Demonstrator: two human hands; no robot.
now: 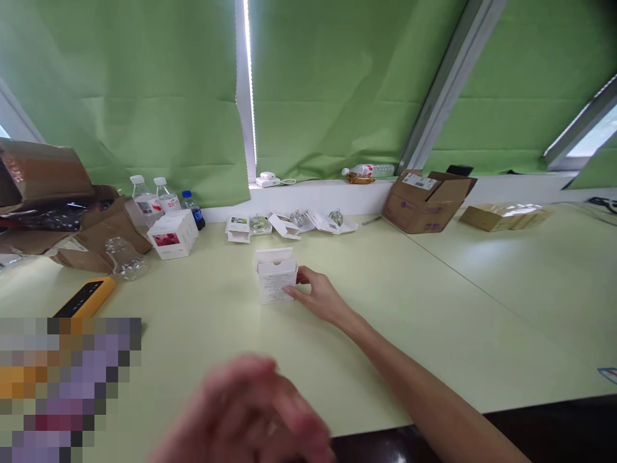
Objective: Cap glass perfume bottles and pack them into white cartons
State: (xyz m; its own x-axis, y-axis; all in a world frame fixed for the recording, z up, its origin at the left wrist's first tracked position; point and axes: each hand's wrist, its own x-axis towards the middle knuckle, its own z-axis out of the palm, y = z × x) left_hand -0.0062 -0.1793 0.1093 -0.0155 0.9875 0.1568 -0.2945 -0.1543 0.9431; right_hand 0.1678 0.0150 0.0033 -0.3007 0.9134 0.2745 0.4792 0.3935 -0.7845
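- Green blinds (332, 83) cover the windows behind a pale yellow-green table (207, 321); a white open-topped carton (272, 285) stands upright on it, near the middle, its printed side facing the camera and a flap raised at the back.
- Right hand (318, 296): grips that carton by its right edge, thumb pressed on the printed front, the other fingers partly hidden behind the side.
- Left hand (245, 411): apart from the carton, nearer the camera, fingers curled and badly blurred; whether they hold anything I cannot tell.
- Just beyond the carton: three opened small white boxes (238, 230) in a row, with round glassy objects (259, 223) among them.
- Left of the carton: white boxes (176, 235) set close together, a red picture on the front; behind these, two white-capped clear bottles (146, 200) and a blue-capped dark bottle (193, 211).
- Farther left of it: a clear plastic container (126, 260), a yellow-and-black device (91, 297) and an open cardboard box (103, 225) with dark plastic inside.
- Right of the carton and farther back: a brown box (419, 206) with raised flaps, then a low cardboard tray (486, 220) under shiny wrap.
- Behind the carton, on the sill: a white gadget (267, 181) and, farther right, a clear bottle (378, 170) on its side.
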